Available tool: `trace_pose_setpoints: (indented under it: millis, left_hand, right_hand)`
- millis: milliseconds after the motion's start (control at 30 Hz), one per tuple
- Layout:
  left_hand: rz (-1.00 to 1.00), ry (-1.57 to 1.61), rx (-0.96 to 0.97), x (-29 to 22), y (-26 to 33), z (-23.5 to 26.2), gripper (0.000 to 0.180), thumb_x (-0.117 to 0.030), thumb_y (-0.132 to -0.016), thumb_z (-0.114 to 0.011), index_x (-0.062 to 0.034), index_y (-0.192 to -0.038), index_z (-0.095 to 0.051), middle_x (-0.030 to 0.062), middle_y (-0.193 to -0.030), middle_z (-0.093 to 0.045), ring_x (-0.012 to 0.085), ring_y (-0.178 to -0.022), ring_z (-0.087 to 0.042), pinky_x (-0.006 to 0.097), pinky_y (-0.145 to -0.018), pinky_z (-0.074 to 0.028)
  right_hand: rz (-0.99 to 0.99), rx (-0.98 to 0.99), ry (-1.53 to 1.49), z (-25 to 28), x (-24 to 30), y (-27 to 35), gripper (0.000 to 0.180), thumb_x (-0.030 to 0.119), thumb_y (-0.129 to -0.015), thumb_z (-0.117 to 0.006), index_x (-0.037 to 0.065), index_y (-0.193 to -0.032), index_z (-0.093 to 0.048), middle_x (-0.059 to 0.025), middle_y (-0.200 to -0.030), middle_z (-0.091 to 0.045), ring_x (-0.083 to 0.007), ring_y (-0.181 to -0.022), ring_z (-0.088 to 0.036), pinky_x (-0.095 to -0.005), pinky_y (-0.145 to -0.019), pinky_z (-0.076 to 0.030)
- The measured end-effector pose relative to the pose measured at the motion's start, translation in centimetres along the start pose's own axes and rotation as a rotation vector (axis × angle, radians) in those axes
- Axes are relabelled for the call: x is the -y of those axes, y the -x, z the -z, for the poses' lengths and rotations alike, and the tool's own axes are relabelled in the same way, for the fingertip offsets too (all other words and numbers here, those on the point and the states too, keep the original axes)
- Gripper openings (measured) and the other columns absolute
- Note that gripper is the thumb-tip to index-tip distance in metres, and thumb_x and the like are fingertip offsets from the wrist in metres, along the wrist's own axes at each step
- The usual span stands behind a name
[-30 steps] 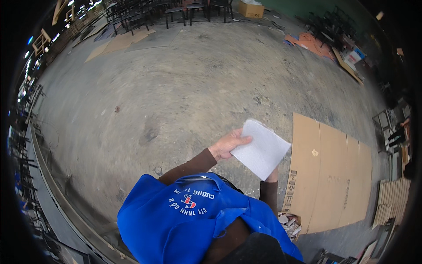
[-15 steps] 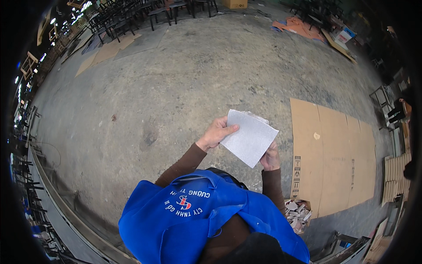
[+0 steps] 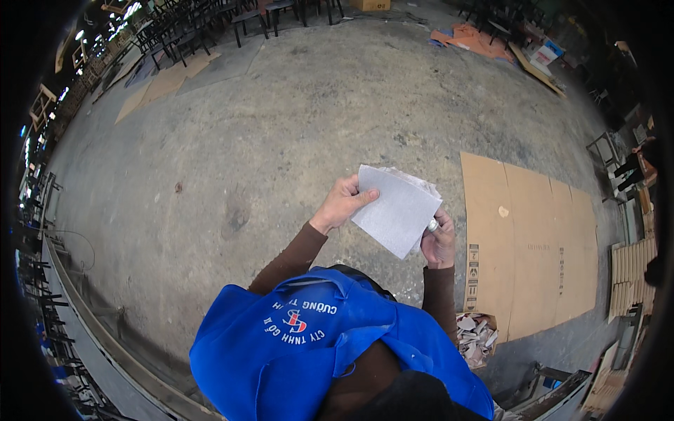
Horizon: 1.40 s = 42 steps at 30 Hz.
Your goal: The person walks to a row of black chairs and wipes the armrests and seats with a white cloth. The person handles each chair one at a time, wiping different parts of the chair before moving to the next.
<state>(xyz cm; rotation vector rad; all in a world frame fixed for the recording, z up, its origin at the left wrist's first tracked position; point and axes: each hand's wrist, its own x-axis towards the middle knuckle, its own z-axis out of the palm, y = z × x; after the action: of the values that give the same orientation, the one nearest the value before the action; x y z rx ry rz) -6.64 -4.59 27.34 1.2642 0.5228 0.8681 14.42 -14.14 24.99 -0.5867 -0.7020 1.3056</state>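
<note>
A grey, grainy square of sandpaper [image 3: 397, 214] is held in front of me, with more whitish sheets [image 3: 413, 180] fanned out behind its far edge. My left hand [image 3: 344, 203] pinches the left edge, its thumb lying on the front face and the other fingers hidden behind. At the right corner my right hand [image 3: 439, 242] grips the sheets, its fingers partly covered by them. Something pale and shiny shows at that hand's thumb or finger; I cannot make out what it is.
Flattened cardboard [image 3: 530, 245] lies on the concrete floor [image 3: 281, 126] to the right. Close by my right arm stands a box of crumpled scraps [image 3: 477, 337]. A metal rail [image 3: 98, 330] runs along the left. Black chairs [image 3: 246, 21] and orange sheeting [image 3: 477, 42] are far off.
The sandpaper has shifted slightly up and left, and more of the sheets behind it show. My right hand has moved a little right, showing more of its fingers.
</note>
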Motion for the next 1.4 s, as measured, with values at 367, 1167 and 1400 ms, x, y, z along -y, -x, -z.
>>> trace_pose_setpoints:
  millis: [367,1167,1400]
  left_hand:
    - [-0.095,-0.013,-0.096,-1.4,-0.1,0.3,0.042,-0.016,-0.081,-0.070,-0.0023,-0.117,-0.054,0.0037,-0.103,-0.063,0.0118,-0.092,-0.059,0.028,-0.082,-0.048]
    - [-0.245,-0.205,-0.220,-1.9,-0.1,0.7,0.033,-0.011,-0.079,-0.071,-0.0012,-0.109,-0.060,0.0057,-0.097,-0.065,0.0122,-0.087,-0.061,0.026,-0.075,-0.049]
    - [-0.313,-0.117,-0.218,-0.2,-0.9,0.5,0.032,-0.006,-0.079,-0.070,-0.0007,-0.109,-0.061,0.0061,-0.095,-0.065,0.0111,-0.087,-0.060,0.025,-0.077,-0.047]
  right_hand:
    - [-0.093,0.181,-0.135,-2.5,1.5,0.2,0.025,0.009,-0.085,-0.061,-0.003,-0.105,-0.054,-0.0097,-0.086,-0.063,-0.0148,-0.063,-0.061,-0.0265,-0.050,-0.050]
    - [0.635,-0.276,0.997,-4.3,2.8,-0.5,0.019,-0.009,-0.074,-0.056,0.001,-0.090,-0.052,-0.0005,-0.079,-0.052,-0.0068,-0.068,-0.049,-0.0193,-0.063,-0.040]
    - [0.758,-0.516,0.998,-2.4,4.2,1.3,0.020,-0.009,-0.071,-0.057,0.002,-0.087,-0.054,-0.0013,-0.073,-0.052,-0.0065,-0.061,-0.049,-0.0208,-0.057,-0.042]
